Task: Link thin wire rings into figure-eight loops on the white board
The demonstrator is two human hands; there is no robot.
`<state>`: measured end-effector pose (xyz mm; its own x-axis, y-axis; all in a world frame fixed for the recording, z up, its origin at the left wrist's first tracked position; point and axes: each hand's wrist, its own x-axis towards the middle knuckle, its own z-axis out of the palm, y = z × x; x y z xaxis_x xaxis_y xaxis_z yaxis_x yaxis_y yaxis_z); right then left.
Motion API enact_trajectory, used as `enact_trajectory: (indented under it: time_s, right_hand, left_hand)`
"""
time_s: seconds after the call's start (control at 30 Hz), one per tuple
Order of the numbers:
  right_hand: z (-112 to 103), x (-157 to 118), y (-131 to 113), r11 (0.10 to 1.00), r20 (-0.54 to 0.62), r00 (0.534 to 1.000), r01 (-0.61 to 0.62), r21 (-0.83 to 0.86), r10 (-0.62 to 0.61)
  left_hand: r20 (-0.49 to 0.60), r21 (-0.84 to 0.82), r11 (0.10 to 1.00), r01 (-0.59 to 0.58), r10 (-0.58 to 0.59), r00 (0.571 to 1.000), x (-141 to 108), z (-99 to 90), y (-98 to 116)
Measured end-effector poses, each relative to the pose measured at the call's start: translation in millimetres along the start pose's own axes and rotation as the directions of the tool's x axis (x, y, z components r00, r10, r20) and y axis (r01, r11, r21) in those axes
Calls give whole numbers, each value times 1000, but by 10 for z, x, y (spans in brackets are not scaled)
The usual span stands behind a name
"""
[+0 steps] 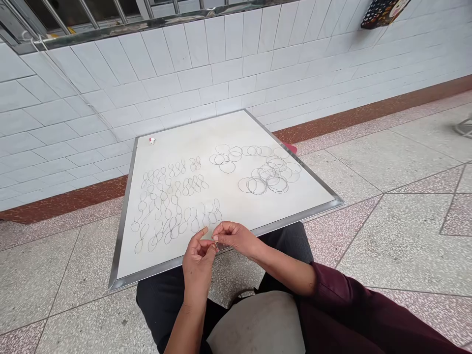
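Note:
My left hand [199, 255] and my right hand [234, 237] meet over the near edge of the white table [177, 140]. Between them is a thin wire loop [217, 248], pinched by the thumb and index finger of each hand; most of it is hidden by the fingers. Left of my hands, rows of thin wires bent into figure-eight shapes [172, 231] lie on the table. Farther right is a loose pile of round wire rings [267, 178], many overlapping. A smaller group of similar rings [227, 156] lies behind it.
A small white and red object [152, 141] sits near the far left corner. Metal trim [324, 206] edges the table, which stands by a white tiled wall [199, 78]. My legs [291, 246] are under its near side. Something red [291, 147] shows past the right edge.

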<state>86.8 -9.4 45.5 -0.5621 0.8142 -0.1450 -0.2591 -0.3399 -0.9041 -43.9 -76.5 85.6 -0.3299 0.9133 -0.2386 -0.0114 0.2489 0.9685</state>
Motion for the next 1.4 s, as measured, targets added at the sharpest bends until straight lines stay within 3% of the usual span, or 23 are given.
enact_trajectory:
  time_s: [0.37,0.67,1.1,1.4]
  right_hand:
    - [27,-1,-24,1000,-9,1000,-2,12,2]
    - [48,-5,-43,1000,-45,999,-9,5,9]
    - [80,-21,-83,999,-42,999,7,-37,-9]
    - [123,-68,-103,998,-80,997,16,-54,-20]
  left_hand:
    - [22,19,1000,14,-15,1000,6,-12,-13]
    - [1,97,994,-56,56,998,20,-21,-51]
    - [49,72,997,-20,16,999,25,-68,-39]
    - [13,180,977,-117,117,993,-24,-65,-65]
